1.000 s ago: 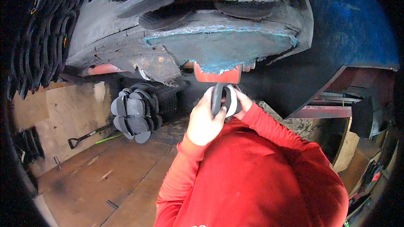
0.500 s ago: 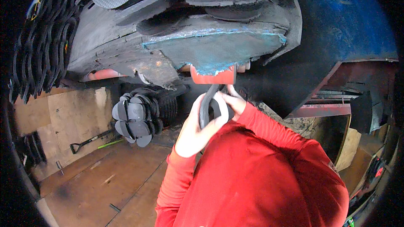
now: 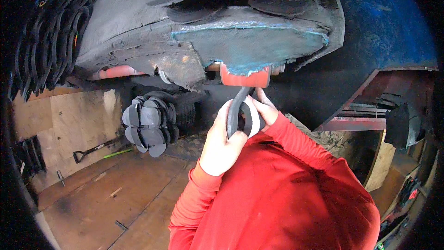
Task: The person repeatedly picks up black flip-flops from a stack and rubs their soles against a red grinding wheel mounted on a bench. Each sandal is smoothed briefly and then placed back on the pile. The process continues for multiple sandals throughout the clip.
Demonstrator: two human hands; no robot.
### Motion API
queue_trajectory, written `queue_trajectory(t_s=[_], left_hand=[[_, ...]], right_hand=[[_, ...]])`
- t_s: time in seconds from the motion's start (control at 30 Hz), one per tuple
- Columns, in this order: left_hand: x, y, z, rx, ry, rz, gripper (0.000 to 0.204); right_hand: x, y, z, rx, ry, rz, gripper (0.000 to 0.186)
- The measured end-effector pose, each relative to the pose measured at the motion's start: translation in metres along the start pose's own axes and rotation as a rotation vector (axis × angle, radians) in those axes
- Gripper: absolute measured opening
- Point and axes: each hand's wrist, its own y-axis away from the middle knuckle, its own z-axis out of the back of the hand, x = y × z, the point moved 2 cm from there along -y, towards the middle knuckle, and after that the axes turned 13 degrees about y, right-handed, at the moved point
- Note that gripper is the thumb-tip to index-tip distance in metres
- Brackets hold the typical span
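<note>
While left hand and right hand clasp the sandal, it points lengthwise toward the red roller. Right hand sits nearer.

Bright light bleaches the left hand, dark shadows cross the red shirt, and fisheye edges curve into black.

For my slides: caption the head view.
Left hand and right hand hold a sandal near a red roller; more sandals at left.

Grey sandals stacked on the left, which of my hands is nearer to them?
Your left hand. It holds the left side of the dark sandal, to the right of the grey sandals; your right hand is farther right, on that sandal's other side.
</note>
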Motion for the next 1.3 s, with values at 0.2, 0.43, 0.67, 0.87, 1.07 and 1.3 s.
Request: queue_trajectory(t_s=[0.2,0.43,0.67,0.87,1.07,1.3], left_hand=[[0.008,0.029,0.009,0.030,-0.043,-0.034,0.076],[-0.034,0.049,-0.003,0.068,-0.130,-0.193,0.080],[0.030,0.005,0.010,0.063,0.045,-0.146,0.072],[0.025,0.059,0.016,0.028,-0.106,-0.079,0.078],[-0.006,0.038,-0.001,0.027,-0.021,-0.029,0.082],[0.083,0.078,0.024,0.062,0.010,-0.095,0.084]], right_hand=[[-0.006,0.011,0.001,0.008,0.024,0.017,0.087],[-0.006,0.024,-0.006,0.127,0.145,-0.092,0.100],[0.011,-0.009,0.009,-0.084,0.013,-0.032,0.082],[-0.003,0.020,0.000,0.039,0.103,-0.031,0.097],[0.005,0.019,-0.011,0.018,0.099,-0.126,0.091],[-0.004,0.018,0.006,0.169,0.299,-0.060,0.098]])
